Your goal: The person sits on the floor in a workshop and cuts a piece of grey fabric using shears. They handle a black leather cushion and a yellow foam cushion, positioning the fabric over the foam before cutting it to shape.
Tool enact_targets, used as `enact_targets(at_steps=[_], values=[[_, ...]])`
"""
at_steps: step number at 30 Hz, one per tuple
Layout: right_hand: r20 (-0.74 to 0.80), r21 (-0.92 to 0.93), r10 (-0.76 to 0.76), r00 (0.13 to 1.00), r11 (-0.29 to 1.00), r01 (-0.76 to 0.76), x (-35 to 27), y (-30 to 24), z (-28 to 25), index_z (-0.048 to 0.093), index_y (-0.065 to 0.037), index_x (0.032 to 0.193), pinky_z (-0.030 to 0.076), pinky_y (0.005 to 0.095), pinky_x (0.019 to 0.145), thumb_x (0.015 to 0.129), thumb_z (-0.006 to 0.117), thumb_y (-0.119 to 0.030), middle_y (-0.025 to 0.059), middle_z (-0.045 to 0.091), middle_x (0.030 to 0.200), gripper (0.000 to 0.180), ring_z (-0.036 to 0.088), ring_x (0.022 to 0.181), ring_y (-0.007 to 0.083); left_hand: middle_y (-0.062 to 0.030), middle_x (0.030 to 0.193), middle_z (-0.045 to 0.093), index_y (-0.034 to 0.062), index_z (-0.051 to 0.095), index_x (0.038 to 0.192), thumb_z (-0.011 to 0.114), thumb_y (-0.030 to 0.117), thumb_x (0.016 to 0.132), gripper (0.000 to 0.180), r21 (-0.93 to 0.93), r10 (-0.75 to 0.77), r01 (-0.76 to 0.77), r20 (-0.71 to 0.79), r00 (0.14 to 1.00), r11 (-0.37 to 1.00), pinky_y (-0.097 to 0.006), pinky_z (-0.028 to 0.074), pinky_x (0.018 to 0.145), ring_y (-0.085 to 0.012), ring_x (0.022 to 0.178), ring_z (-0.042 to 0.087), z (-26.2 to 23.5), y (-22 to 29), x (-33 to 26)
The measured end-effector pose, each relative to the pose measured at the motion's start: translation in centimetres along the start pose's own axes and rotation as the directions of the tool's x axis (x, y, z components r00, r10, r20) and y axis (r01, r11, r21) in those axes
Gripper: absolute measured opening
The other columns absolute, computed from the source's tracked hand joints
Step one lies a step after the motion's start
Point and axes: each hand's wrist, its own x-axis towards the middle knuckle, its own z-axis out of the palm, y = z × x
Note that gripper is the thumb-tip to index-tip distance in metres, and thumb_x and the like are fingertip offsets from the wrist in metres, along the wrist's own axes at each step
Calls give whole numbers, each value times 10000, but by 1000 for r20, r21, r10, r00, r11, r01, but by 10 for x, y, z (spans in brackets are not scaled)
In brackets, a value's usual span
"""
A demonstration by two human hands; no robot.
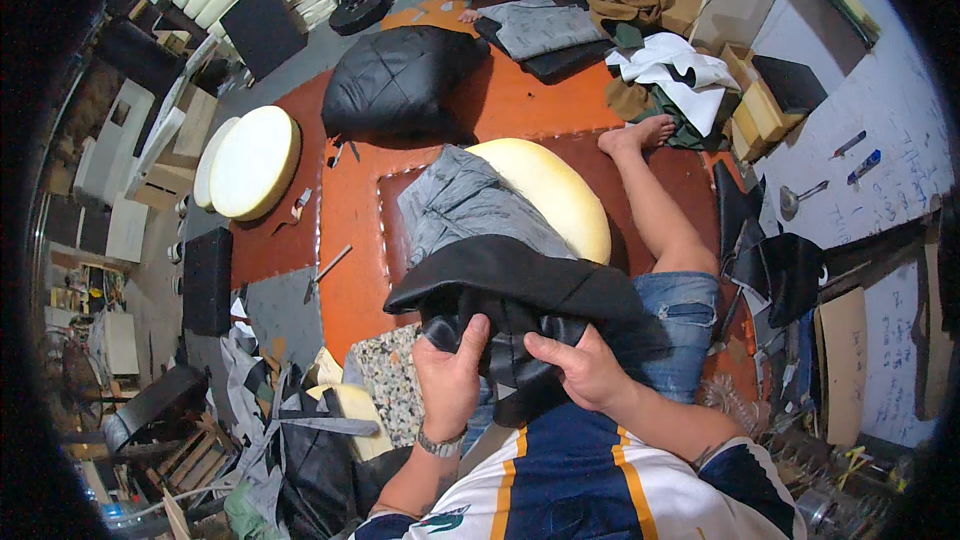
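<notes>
My left hand [452,378] and my right hand [583,368] both grip a black leatherette cover [520,285] bunched over my lap. The cover's dark shiny lining [508,355] hangs between my hands. Just beyond it lies a round cream foam cushion [555,195] partly wrapped in grey fabric [460,205]. My bare right leg [655,205] stretches out beside the cushion on the brown mat.
A black quilted cushion [400,80] sits ahead on the orange-brown mat [350,210]. Round foam discs [250,162] lean at the left. A hammer [325,270] lies on the mat. Cloth piles [665,65] and boxes stand at the far right; scraps and wood clutter the lower left.
</notes>
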Motion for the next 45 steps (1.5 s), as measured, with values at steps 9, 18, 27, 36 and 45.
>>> enact_targets(at_steps=[9, 18, 27, 36, 45], values=[[51, 129, 49, 997, 990, -55, -2, 3, -3, 581, -31, 1350, 528, 362, 992, 961, 658, -82, 62, 676, 1239, 400, 660, 1114, 183, -59, 1100, 702, 3, 635, 1182, 678, 187, 986, 272, -220, -111, 128, 90, 990, 967, -331, 542, 865, -165, 959, 676, -2, -2, -2], [39, 81, 77, 996, 994, -80, -3, 5, -7, 589, -39, 1338, 533, 362, 984, 951, 675, -87, 72, 685, 1234, 400, 670, 1106, 189, -60, 1070, 709, -9, 652, 1149, 672, 152, 990, 227, -264, -134, 147, 68, 989, 953, -296, 550, 817, -136, 923, 674, -2, -8, -5], [15, 95, 109, 994, 989, -110, -2, 10, -8, 629, -21, 1280, 544, 367, 951, 941, 682, -92, 78, 703, 1192, 350, 684, 1065, 196, -73, 1078, 710, 12, 627, 1204, 658, 238, 997, 308, -297, -151, 194, 161, 975, 935, -339, 551, 854, -178, 967, 691, -14, -25, -3], [-335, 106, 52, 941, 994, -17, 12, 12, -44, 676, -25, 1150, 574, 376, 912, 886, 670, -32, 88, 729, 1112, 264, 715, 998, 222, -192, 1048, 741, 31, 720, 1154, 710, 199, 904, 301, 514, 62, -554, 694, 717, 655, -404, 574, 836, -354, 948, 730, -57, 90, -14], [-320, 24, 120, 940, 993, -119, 6, 29, -48, 702, 4, 1065, 555, 358, 858, 876, 653, -72, 93, 733, 1026, 210, 706, 912, 202, -170, 1220, 684, 22, 705, 1199, 611, 271, 936, 374, -98, 451, -979, 892, -7, 178, -476, 518, 979, -308, 1061, 671, -7, 198, -45]])
